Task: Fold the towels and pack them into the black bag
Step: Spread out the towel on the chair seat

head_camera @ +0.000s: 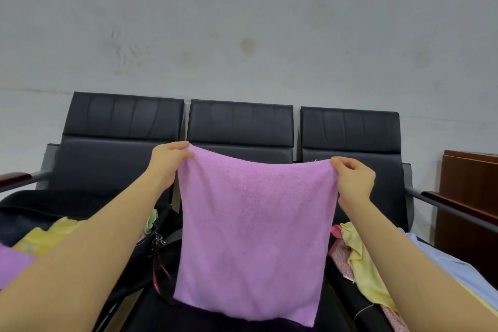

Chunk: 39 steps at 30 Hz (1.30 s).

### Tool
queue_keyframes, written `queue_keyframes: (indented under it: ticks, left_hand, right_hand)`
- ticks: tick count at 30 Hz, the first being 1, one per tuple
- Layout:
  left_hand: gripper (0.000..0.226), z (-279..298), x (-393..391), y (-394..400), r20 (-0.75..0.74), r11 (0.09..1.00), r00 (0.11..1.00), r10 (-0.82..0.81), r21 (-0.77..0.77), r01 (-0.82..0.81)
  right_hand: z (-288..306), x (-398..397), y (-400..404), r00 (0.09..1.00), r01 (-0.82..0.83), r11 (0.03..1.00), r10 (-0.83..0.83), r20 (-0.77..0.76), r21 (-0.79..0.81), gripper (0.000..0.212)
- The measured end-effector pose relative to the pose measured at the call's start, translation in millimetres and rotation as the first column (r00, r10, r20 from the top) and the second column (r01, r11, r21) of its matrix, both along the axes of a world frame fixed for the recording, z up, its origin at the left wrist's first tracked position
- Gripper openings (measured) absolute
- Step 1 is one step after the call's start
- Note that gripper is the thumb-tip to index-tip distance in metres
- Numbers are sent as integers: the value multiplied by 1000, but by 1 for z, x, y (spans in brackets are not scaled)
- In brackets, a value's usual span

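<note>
Purple terry towel hangs flat over the middle seat, its top corners pinched by the left hand and right hand, probably spread to align edges for folding; black bag waits left.

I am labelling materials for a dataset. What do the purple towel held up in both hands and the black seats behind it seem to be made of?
Purple towel: soft terry or microfibre cloth, matte, with a fuzzy nap and a limp sag between the left hand and right hand. Black seats: probably leather or imitation leather; smooth, faint sheen, shallow creases.
</note>
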State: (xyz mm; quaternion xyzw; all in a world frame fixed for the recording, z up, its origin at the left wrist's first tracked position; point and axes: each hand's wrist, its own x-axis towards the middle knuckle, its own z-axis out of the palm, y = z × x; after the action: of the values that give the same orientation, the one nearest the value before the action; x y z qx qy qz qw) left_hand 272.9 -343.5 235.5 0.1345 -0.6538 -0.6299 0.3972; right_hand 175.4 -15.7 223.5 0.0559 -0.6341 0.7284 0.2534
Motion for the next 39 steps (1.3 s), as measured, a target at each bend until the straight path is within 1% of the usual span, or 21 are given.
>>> queue_keyframes:
  ticks: [2,3,5,6,8,10,11,13,14,16,20,24,26,27,29,31,32,34,36,38,39]
  left_hand:
    - [52,0,-1,-1,86,995,995,-48,-86,55]
    - [52,0,-1,-1,119,985,993,-9,-171,30]
    - [41,-3,0,2,109,952,990,89,-300,-53]
    - [34,-6,1,2,89,943,989,119,-321,-84]
    - [23,-10,2,0,56,933,985,161,-333,-133]
    - [16,-14,4,-3,48,924,980,192,-346,-164]
    - [14,-15,5,-3,45,918,978,205,-355,-176]
    - [12,-15,6,-3,36,914,975,221,-357,-194]
    - [12,-14,6,-2,27,919,976,216,-344,-194]
    - [12,-12,5,-1,0,935,978,208,-295,-198]
    - [13,-7,2,6,-28,945,970,242,-221,-243]
    - [17,-5,-1,11,-32,951,963,269,-149,-270]
    - [20,-2,-2,11,-44,966,969,245,-76,-247]
    - [22,-1,-1,12,-49,972,972,228,-43,-231]
    - [23,2,0,14,-55,982,981,187,21,-186]
    - [24,2,1,15,-66,986,986,154,71,-149]
    - [24,2,2,16,-70,986,987,148,85,-142]
    - [27,3,2,16,-77,987,987,140,88,-133]
    - [35,5,2,18,-57,993,992,116,17,-115]
    - [43,6,3,22,20,980,991,132,-154,-128]
    - [43,7,3,23,52,953,982,179,-255,-160]
  right_hand:
    - [-2,-3,2,1000,2,1000,-2,18,6,11]
    - [-3,-4,2,1000,-1,1000,1,27,15,13]
    - [-5,-7,3,999,-17,1000,16,40,12,13]
    - [-5,-7,3,998,-36,999,37,51,-17,12]
    - [-4,-6,4,989,-109,984,121,86,-138,10]
    - [-3,-5,7,974,-182,958,206,93,-220,18]
    - [-3,-5,8,971,-208,960,227,82,-188,26]
    - [-4,-5,8,974,-218,975,220,48,-31,36]
    - [-4,-5,7,981,-194,980,192,32,42,38]
    - [-4,-5,5,993,-115,987,115,8,113,33]
    - [-1,-7,4,998,32,983,-22,-55,179,16]
    - [3,-6,6,991,81,972,-55,-121,219,11]
    - [5,-7,8,996,48,983,-33,-81,179,12]
    - [7,-8,9,999,11,992,-6,-43,123,14]
    - [9,-9,11,995,-92,995,93,31,-50,17]
    - [9,-8,13,980,-173,966,188,60,-193,20]
    - [9,-8,14,976,-194,959,211,62,-205,23]
    - [8,-8,14,974,-210,968,220,57,-138,35]
    - [7,-7,13,983,-180,983,181,35,-22,42]
    - [8,-6,12,995,-104,992,104,-4,75,40]
    - [9,-5,12,998,-56,991,59,-28,118,36]
